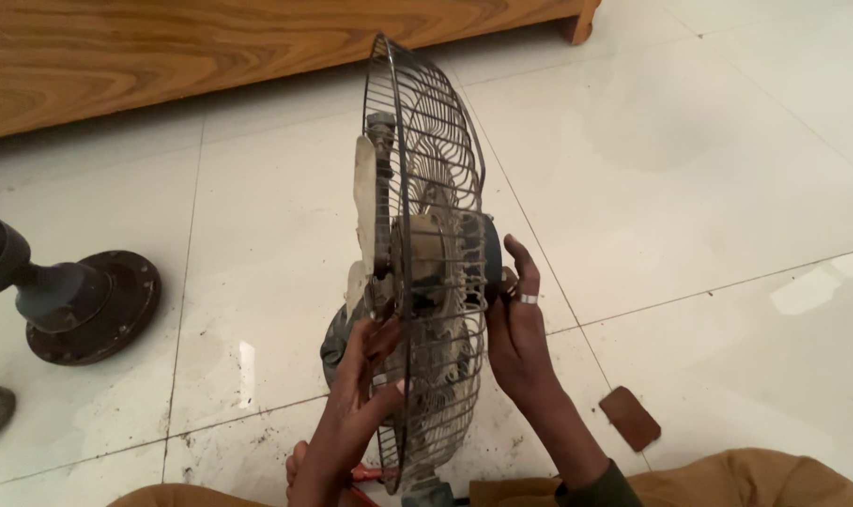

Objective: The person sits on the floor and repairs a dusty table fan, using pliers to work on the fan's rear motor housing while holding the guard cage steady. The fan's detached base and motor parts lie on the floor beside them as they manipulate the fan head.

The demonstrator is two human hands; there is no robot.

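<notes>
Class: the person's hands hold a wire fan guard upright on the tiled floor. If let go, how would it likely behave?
The wire fan guard stands on edge, thin and tall, so it would probably tip. Its round rim might roll. It looks stiff: the left hand and right hand steady it without visible bending.
</notes>
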